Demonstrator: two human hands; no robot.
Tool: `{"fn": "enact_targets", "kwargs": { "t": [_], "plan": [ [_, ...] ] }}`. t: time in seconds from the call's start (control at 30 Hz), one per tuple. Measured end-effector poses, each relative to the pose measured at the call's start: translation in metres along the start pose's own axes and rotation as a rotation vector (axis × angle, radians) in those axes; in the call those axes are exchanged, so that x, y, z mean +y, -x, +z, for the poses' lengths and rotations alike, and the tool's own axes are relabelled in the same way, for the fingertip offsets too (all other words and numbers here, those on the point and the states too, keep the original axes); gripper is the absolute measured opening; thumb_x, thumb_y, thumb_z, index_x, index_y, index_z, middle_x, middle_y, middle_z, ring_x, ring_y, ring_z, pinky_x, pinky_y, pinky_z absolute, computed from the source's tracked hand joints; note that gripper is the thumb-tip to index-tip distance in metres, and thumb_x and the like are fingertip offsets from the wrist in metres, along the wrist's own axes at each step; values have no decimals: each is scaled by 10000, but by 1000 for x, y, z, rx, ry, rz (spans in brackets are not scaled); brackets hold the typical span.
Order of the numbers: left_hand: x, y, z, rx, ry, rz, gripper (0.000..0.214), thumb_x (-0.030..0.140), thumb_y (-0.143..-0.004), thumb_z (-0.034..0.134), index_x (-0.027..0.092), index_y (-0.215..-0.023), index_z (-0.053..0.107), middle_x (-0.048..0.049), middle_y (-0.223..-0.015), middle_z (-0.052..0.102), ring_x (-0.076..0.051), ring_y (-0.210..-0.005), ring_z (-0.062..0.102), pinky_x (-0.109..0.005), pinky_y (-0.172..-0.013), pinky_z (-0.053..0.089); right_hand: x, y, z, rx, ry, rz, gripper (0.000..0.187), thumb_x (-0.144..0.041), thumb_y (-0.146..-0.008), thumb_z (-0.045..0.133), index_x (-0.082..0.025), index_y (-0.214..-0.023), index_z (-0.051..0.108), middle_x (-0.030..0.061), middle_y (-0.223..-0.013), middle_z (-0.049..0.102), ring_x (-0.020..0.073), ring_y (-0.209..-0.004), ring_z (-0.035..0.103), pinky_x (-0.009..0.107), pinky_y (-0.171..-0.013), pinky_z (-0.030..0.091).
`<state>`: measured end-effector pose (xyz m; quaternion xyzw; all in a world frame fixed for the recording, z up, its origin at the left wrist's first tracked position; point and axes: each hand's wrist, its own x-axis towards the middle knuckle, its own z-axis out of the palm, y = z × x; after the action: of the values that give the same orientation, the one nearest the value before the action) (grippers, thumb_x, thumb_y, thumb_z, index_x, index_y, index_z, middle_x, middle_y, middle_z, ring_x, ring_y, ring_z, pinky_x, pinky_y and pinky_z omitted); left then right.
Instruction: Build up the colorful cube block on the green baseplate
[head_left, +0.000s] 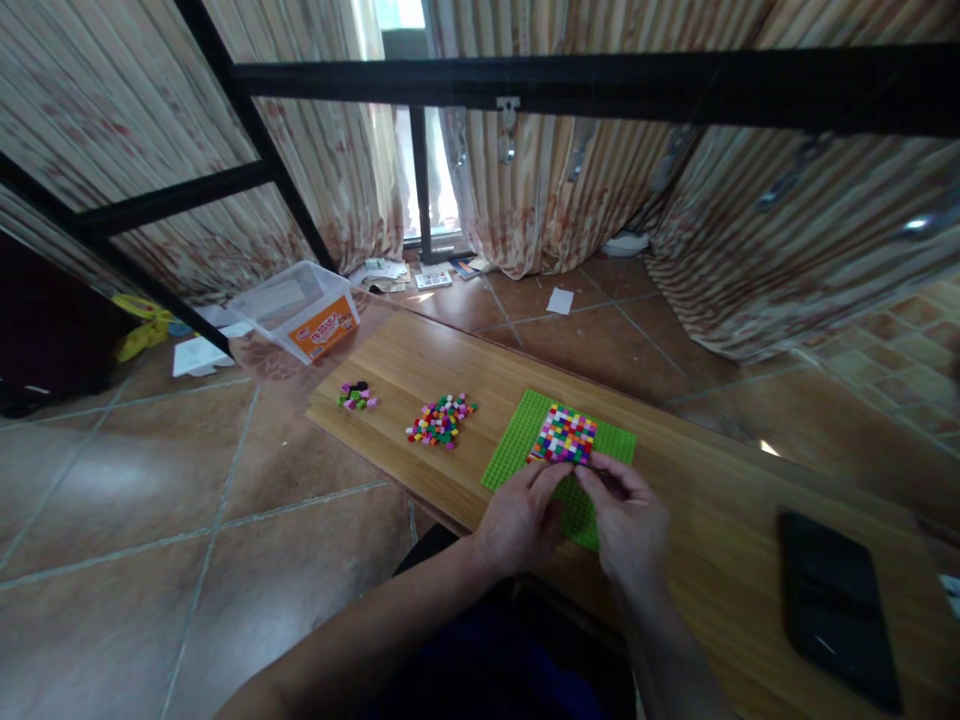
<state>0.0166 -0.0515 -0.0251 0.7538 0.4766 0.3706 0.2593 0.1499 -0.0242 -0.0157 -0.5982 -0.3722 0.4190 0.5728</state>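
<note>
A bright green studded baseplate [516, 440] lies on the wooden bench. On it sits a tight block of small multicoloured toy bricks [568, 432]. My left hand [525, 515] and my right hand [628, 510] meet at the near edge of that block. Both have bent fingers pressed close together over the plate. The fingertips hide whatever they may be pinching. Left of the plate, a loose heap of small coloured bricks [441, 420] rests on the bench. Farther left lies a smaller pile of pink, green and black bricks [357, 396].
The wooden bench [712, 500] runs from upper left to lower right. A black flat device [838, 605] lies at its right. Beyond its left end stands a clear plastic box [300, 310] with an orange label. A black metal frame [600, 88] crosses before striped curtains [570, 190].
</note>
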Motion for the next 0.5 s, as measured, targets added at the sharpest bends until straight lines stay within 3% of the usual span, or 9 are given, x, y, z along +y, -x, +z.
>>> {"fn": "enact_targets", "kwargs": {
  "t": [0.27,0.5],
  "plan": [
    [1,-2,-4,60,-21,20,518,89,-887,493,213,-1387,435,-114,-1261,614,-234,-1157,611,-400,-999,553,8,-4,-1,-22,-51,38,401,-402,-600,857,-187,-919,744,52,-895,764,195,-821,700,402,-859,560],
    [3,-12,-6,34,-105,34,455,127,-934,455,179,-1386,456,-110,-1149,646,-224,-1039,644,-382,-902,591,3,-7,-1,-44,-146,166,409,-370,-521,899,-188,-856,749,32,-827,756,164,-748,688,331,-749,576]
  ]
}}
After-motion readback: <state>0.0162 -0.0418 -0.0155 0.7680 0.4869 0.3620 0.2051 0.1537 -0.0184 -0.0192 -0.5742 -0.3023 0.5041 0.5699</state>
